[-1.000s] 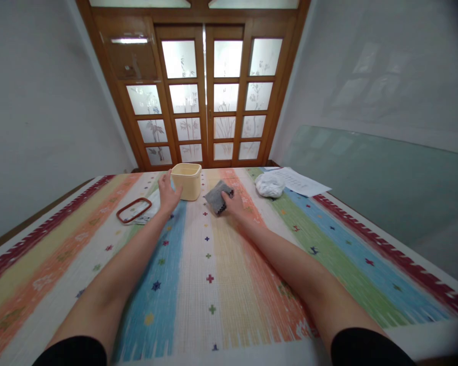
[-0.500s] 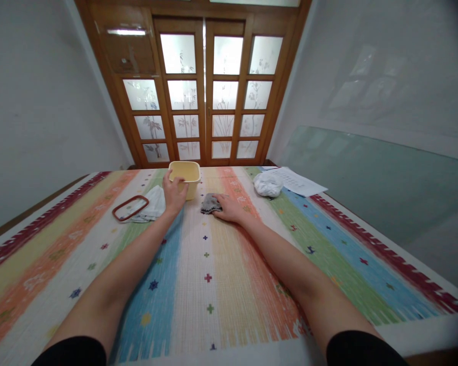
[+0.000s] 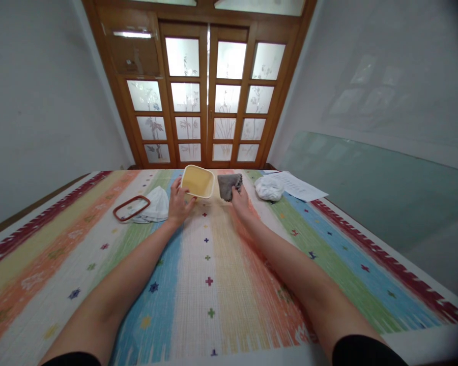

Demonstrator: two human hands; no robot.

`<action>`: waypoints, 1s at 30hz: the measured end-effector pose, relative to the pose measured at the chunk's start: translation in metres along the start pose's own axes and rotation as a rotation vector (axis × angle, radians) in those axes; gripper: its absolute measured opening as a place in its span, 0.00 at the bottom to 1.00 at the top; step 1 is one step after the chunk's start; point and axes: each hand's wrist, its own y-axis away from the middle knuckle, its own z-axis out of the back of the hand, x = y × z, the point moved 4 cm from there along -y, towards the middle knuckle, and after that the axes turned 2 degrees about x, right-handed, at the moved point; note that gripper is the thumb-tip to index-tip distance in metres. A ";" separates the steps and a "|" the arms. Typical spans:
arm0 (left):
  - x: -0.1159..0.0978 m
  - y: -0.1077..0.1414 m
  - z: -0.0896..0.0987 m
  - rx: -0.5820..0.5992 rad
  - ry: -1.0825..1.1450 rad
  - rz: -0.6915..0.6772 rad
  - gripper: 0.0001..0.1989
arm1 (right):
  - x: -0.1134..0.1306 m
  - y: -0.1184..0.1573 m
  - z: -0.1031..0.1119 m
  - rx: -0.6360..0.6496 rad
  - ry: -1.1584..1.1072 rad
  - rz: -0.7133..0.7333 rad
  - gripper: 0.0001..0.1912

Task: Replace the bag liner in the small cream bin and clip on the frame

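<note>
My left hand [image 3: 180, 204] grips a pale yellow plastic container [image 3: 197, 182] by its left side. The container is tilted, so its hollow inside faces me. Just to its right, my right hand [image 3: 241, 199] pinches a folded grey cloth [image 3: 228, 186] with a jagged edge. The cloth is held up beside the container's rim, with a small gap between them. Left of my left hand, a reddish-brown rectangular ring [image 3: 132, 208] lies partly over a white cloth [image 3: 156, 204] on the table.
A striped, patterned tablecloth [image 3: 198, 305] covers the table. To the right sit a crumpled white bundle [image 3: 269, 188] and printed paper sheets [image 3: 301, 187]. A frosted glass sheet [image 3: 366, 178] leans on the right wall. Wooden doors with glass panes [image 3: 209, 96] stand behind.
My left hand has tilted the container and moved it right. My right hand has lifted the grey cloth off the table and brought it upright near the container.
</note>
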 end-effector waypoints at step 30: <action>0.014 0.011 -0.005 0.301 0.079 -0.145 0.63 | 0.101 0.065 -0.004 0.913 0.498 0.736 0.13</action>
